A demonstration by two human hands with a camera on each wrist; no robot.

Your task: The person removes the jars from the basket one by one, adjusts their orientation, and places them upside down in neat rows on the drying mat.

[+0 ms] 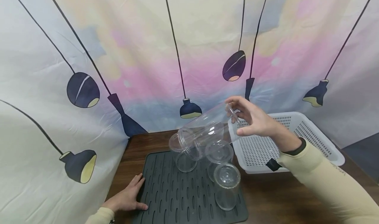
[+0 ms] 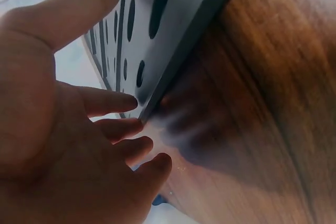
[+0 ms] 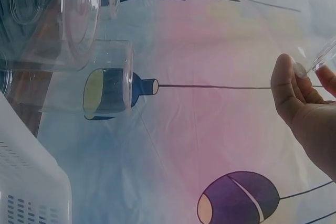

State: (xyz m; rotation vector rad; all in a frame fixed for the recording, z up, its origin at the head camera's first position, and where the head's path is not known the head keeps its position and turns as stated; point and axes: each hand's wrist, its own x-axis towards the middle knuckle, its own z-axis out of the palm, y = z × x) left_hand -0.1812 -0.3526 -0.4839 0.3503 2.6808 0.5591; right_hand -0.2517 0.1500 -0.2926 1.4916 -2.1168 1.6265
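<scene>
My right hand (image 1: 251, 118) holds a large clear jar (image 1: 204, 118) by its right end, thumb on the near side and fingers on the far side. The jar is tilted, its lower left end overlapping the glasses behind it in the head view. In the right wrist view the fingers (image 3: 286, 85) pinch the clear edge. Several clear glasses stand on a dark grey ribbed drying mat (image 1: 165, 191), among them a front glass (image 1: 227, 194) and a left glass (image 1: 186, 163). My left hand (image 1: 127, 196) rests at the mat's left edge, fingers spread.
A white perforated plastic basket (image 1: 322, 145) sits to the right, beneath my right forearm. The wooden table (image 1: 266, 197) carries mat and basket. A cloth backdrop (image 1: 142, 69) printed with hanging lamps rises behind and at the left.
</scene>
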